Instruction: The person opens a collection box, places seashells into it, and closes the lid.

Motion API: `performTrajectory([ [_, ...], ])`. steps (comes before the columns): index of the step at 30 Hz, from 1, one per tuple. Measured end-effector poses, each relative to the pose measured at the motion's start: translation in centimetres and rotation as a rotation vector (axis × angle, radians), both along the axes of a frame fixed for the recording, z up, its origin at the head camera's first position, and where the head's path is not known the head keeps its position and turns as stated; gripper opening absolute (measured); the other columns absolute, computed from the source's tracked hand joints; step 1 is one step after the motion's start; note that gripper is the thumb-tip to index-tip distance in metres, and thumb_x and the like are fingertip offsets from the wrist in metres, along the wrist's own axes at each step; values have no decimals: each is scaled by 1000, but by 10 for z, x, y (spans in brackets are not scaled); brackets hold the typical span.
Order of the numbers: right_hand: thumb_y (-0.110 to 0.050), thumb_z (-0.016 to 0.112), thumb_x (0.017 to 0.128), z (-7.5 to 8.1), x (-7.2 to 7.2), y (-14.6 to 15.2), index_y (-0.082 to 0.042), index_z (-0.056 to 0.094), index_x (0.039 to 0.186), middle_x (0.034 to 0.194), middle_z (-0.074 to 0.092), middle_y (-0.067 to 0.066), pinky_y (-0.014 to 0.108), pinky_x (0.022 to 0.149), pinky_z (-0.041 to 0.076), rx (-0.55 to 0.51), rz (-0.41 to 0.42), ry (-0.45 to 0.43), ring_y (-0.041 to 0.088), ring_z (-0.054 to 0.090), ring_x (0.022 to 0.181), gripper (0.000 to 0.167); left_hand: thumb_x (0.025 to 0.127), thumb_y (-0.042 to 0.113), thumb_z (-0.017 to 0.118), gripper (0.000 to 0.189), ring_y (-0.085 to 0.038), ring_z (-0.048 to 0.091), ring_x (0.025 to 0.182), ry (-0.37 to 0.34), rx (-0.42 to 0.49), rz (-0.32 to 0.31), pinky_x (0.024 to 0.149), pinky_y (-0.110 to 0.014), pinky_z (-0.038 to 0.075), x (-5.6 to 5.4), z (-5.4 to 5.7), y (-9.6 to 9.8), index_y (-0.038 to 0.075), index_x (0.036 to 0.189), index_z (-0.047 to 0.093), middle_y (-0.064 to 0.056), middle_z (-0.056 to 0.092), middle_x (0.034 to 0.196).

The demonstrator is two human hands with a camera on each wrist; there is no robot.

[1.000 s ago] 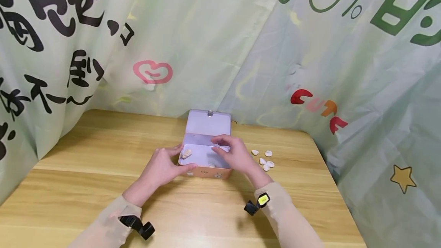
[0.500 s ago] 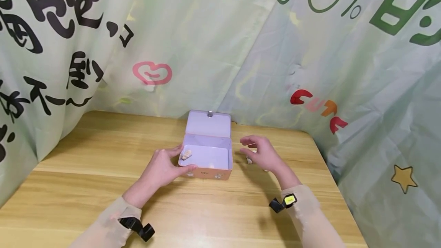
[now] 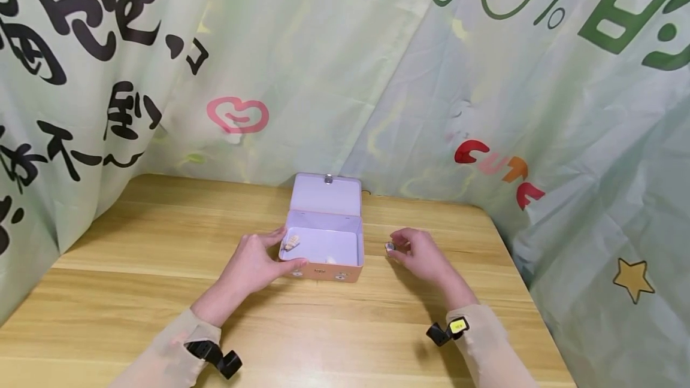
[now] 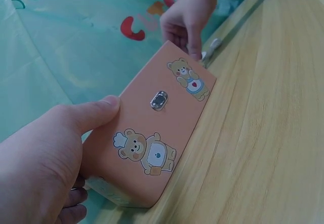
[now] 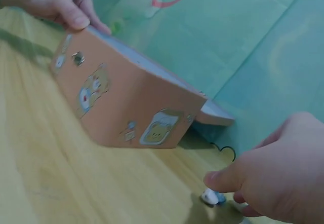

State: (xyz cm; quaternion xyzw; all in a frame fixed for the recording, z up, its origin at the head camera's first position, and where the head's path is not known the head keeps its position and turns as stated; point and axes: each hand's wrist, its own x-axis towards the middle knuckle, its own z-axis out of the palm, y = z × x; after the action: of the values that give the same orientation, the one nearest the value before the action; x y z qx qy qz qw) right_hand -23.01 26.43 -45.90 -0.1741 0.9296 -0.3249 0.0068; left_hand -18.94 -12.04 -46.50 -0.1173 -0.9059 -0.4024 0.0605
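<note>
A tin box (image 3: 350, 272), orange-pink outside with bear pictures and lilac inside, stands on the table with its lid (image 3: 326, 195) up. My left hand (image 3: 249, 268) grips the box's left end, thumb on the front. Inside lies a spiral seashell (image 3: 291, 242) at the left; a small pale shell (image 3: 330, 260) shows by the front wall. To the right of the box, my right hand (image 3: 426, 259) is low over the table, thumb and fingertips at a small white-and-bluish shell (image 3: 390, 246). Whether they pinch it is unclear. In the right wrist view the shell (image 5: 209, 197) sits just under the thumb.
The wooden table (image 3: 312, 328) has a printed cloth (image 3: 323, 64) hanging behind it and at its sides. White shells (image 4: 215, 43) lie by my right hand in the left wrist view. A thin dark loop (image 5: 225, 150) rests behind the box.
My right hand has moved from over the box rightward and down to the shells on the table. The left hand and the box stay where they were.
</note>
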Motion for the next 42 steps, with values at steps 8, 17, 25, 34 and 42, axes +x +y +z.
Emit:
performTrajectory([
  [8,-11,85,92,-13,5,0,2,72,113,101,72,8,41,82,59,59,-30,30,20,67,90,28,74,68,89,101,-3,24,34,-1,13,2,33,-29,35,1,0,1,2,144,60,-15,61,143],
  [17,-4,82,93,-20,4,0,0,75,107,93,72,3,37,79,58,24,-12,61,16,65,85,16,73,68,89,101,-4,26,33,-17,20,8,33,-28,33,1,1,1,3,145,60,-13,60,144],
  [25,2,77,95,-21,4,0,4,73,109,94,67,5,35,76,56,14,39,58,16,62,84,14,75,64,90,98,-3,25,33,-25,14,5,33,-27,33,1,3,1,2,145,60,-14,60,145],
  [34,5,74,96,-22,5,-3,4,73,109,100,64,7,36,78,55,30,67,74,18,60,87,13,74,65,90,98,-3,25,35,-12,16,7,34,-27,32,2,3,2,1,144,60,-15,61,143],
  [42,3,72,99,-15,4,-5,1,70,111,97,68,5,34,76,56,-35,18,69,17,62,86,12,74,65,90,99,-2,25,35,3,18,0,34,-27,32,2,2,1,0,143,60,-18,61,142],
])
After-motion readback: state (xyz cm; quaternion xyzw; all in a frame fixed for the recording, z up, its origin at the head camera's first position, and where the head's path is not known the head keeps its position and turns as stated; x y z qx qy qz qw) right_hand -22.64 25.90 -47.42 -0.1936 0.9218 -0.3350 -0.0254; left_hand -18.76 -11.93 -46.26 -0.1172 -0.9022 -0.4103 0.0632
